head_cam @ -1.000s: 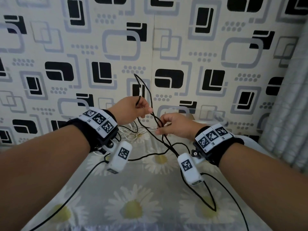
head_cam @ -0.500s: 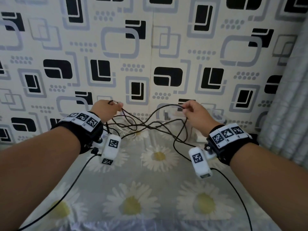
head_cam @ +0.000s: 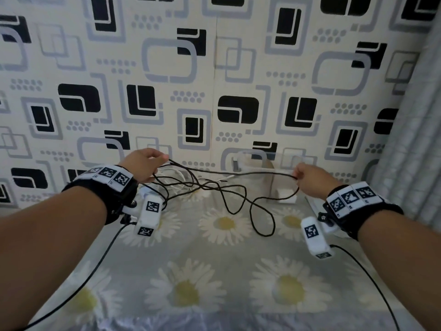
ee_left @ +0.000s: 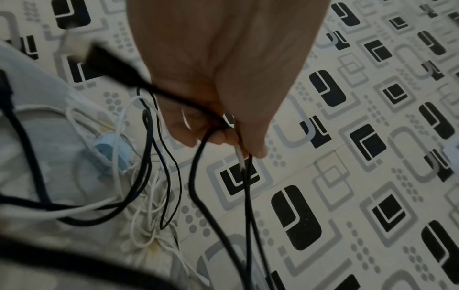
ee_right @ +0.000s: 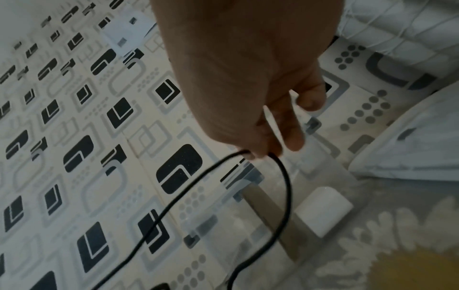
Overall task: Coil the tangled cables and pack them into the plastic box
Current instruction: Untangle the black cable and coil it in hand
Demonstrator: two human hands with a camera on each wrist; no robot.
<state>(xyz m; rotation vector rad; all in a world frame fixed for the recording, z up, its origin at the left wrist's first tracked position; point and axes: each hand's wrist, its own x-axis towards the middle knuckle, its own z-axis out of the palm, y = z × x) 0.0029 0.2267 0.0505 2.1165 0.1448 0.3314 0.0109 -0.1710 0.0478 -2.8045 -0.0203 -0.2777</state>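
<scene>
A thin black cable (head_cam: 229, 187) runs in loose loops between my two raised hands above the daisy cloth. My left hand (head_cam: 145, 164) pinches several black strands and a white cable end (ee_left: 240, 157); a black plug (ee_left: 104, 58) sticks out behind the hand. My right hand (head_cam: 307, 177) pinches a bend of the black cable (ee_right: 263, 155) between thumb and fingers. A tangle of white cables (head_cam: 176, 180) lies on the cloth under the left hand. The clear plastic box (head_cam: 256, 168) stands at the wall, between the hands and nearer the right one.
The table wears a grey cloth with daisies (head_cam: 214, 271) and meets a patterned wall (head_cam: 214, 80). A white block (ee_right: 323, 210) sits beside the box. A pale curtain (head_cam: 415, 139) hangs on the right. Black leads (head_cam: 90, 275) trail from both wrist cameras over the front of the cloth.
My hands, close together a second ago, have moved apart sideways and lower. The black cable is now drawn out between them, with its loops hanging down to the cloth.
</scene>
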